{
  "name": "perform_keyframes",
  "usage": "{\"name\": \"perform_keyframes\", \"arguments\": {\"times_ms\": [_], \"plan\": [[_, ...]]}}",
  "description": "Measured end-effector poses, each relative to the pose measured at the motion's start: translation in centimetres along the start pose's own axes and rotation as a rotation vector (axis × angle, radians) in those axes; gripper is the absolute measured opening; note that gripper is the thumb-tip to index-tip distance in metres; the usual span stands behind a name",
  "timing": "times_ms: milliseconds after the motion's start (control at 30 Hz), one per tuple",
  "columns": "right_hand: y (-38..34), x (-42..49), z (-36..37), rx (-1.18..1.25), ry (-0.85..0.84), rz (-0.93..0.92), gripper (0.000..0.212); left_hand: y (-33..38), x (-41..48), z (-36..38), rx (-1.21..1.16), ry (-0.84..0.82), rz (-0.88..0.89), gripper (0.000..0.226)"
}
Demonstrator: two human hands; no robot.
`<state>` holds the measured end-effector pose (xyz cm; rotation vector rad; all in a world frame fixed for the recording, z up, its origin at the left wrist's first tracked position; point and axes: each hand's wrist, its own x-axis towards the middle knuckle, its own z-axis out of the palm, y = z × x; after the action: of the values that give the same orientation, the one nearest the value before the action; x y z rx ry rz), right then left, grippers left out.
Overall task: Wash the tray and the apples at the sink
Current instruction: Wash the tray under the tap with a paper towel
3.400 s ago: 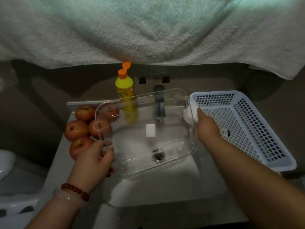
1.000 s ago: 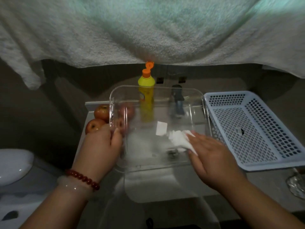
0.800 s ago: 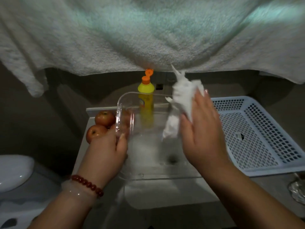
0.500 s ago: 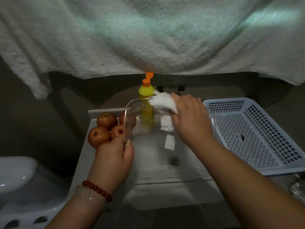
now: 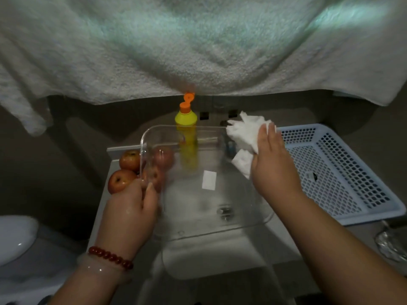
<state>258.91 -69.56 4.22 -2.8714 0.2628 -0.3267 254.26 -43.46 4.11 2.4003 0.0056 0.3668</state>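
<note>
A clear plastic tray (image 5: 198, 230) is held tilted over the white sink (image 5: 215, 258). My left hand (image 5: 132, 214) grips its left rim. My right hand (image 5: 273, 161) presses a crumpled white cloth (image 5: 244, 135) against the tray's far right corner, fingers fairly straight. Several red apples (image 5: 120, 181) lie on the sink's left ledge, some seen through the tray wall. A small white label (image 5: 208, 183) shows on the tray's bottom.
A yellow detergent bottle with an open orange cap (image 5: 186, 119) stands behind the tray. A pale blue perforated basket (image 5: 343, 172) sits to the right. A large towel (image 5: 198, 45) hangs overhead. A toilet (image 5: 13, 236) is at lower left.
My right hand with the cloth has swept from the tray's far middle rim to its far right corner. My left hand keeps its grip on the left rim.
</note>
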Motion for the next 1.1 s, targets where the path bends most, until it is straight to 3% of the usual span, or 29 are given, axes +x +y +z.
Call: {"name": "perform_keyframes", "arguments": {"times_ms": [267,367,433,533,600,667,833,1000,1100], "plan": [[-0.7,-7.5,-0.4,0.183,-0.203,0.065,0.061,-1.4,1.6,-0.4,0.073,0.056,-0.031,0.023],[0.2,-8.6,-1.1,0.137,-0.257,0.069,0.053,-2.3,1.7,-0.1,0.067,0.059,-0.054,0.023],[1.1,-8.9,-2.0,0.150,-0.167,0.046,0.037,-2.6,1.7,0.2,0.071,0.063,-0.047,0.025],[1.6,-8.4,-4.1,0.363,0.102,0.106,0.033,-2.2,1.4,-0.1,0.085,0.097,0.013,0.022],[1.4,-7.0,-5.7,0.461,0.291,0.053,0.037,-2.1,1.3,-0.4,0.131,0.103,0.113,0.021],[0.6,-5.2,-6.9,0.491,0.349,-0.049,0.048,-2.1,1.2,-0.7,0.150,0.096,0.239,0.026],[-2.9,-0.7,-6.6,0.371,0.082,-0.343,0.064,-0.1,0.2,-0.5,0.193,0.133,0.473,0.026],[-3.6,-0.2,-6.9,0.343,-0.150,-0.402,0.096,-0.4,0.3,-0.8,0.230,0.141,0.553,0.032],[-3.7,-0.5,-8.1,0.372,-0.159,-0.417,0.072,-1.2,0.2,-1.1,0.289,0.182,0.650,0.033]]}}
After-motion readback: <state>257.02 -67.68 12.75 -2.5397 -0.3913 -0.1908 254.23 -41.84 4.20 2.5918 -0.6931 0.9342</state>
